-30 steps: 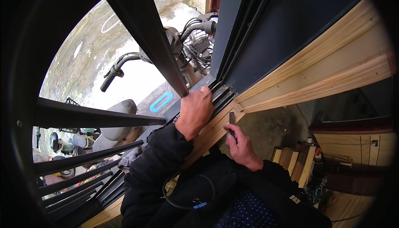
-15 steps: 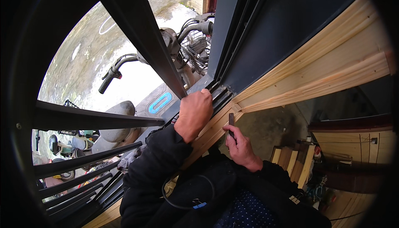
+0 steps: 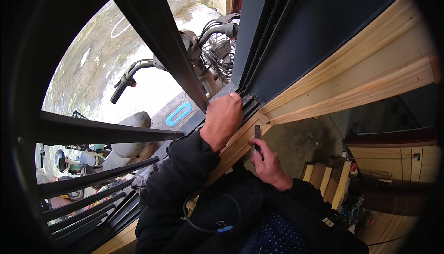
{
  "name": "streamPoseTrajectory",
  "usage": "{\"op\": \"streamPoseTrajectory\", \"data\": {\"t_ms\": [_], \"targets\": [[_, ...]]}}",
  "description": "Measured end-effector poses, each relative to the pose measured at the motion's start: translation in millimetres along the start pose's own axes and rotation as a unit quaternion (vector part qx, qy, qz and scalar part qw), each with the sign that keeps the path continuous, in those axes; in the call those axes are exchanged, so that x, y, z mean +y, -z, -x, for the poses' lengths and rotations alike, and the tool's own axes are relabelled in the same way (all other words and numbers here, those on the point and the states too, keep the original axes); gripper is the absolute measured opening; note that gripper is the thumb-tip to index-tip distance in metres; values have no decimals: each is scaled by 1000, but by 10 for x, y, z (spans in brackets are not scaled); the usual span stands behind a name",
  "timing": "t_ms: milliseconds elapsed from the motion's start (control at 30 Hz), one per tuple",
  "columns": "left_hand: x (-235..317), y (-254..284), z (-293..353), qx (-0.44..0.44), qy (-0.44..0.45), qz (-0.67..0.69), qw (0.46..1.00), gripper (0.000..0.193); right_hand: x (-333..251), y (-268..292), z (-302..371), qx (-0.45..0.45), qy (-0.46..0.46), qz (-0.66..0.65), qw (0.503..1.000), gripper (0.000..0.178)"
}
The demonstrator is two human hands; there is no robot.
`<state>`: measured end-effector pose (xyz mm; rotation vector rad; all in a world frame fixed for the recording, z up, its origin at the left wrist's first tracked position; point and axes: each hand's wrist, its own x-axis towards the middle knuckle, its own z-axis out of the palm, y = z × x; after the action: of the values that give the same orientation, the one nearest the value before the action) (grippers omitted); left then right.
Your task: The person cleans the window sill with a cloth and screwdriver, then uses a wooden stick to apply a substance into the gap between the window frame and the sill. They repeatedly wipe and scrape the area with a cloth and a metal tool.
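Note:
My left hand [image 3: 224, 119] is closed in a fist over the dark metal window track [image 3: 248, 108], at the corner of the frame. Whatever its fingers hold, if anything, is hidden beneath it. In my right hand [image 3: 270, 166] is a narrow, flat, dark metal blade [image 3: 257, 136], gripped between thumb and fingers. Its upper end points at the joint where the wooden sill trim [image 3: 238, 145] meets the wooden side trim [image 3: 347, 83]. A small block of wood [image 3: 263, 119] sits at that joint, just above the blade's tip.
Dark metal bars [image 3: 111, 136] cross the window opening on the left. Beyond them stands a scooter [image 3: 132, 136] with handlebars and a wire basket. A dark panel [image 3: 319, 36] rises behind the side trim. Wooden boards [image 3: 330, 180] are stacked on the floor at lower right.
My left fist has shifted slightly right and up along the track, and its sleeve moved with it. The right hand and the blade stay almost where they were.

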<state>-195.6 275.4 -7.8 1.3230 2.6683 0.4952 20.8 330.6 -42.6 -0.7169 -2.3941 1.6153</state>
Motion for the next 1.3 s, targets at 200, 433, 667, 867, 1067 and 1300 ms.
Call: {"op": "streamPoseTrajectory", "data": {"t_ms": [200, 433, 667, 867, 1067, 1300], "targets": [[-13, 117, 139, -21, 3, -47, 999, 9, -14, -26, 10, 5, 23, 12, 1000, 30], [-67, 177, 233, -27, 2, -53, 998, 9, -13, -26, 35, -6, -10, 0, 1000, 31], [-18, 209, 197, -33, 6, -71, 997, 11, -21, 9, 19, -3, 4, 5, 1000, 32], [-96, 351, 411, -70, 25, -87, 993, 12, 0, 30, 4, -3, 9, 11, 1000, 32], [-135, 327, 434, -83, 30, -115, 989, 13, -10, -24, -52, -14, 14, 8, 1000, 33], [-80, 345, 390, -61, 15, -91, 994, 9, -49, -5, -70, -9, 20, 15, 1000, 33]]}}
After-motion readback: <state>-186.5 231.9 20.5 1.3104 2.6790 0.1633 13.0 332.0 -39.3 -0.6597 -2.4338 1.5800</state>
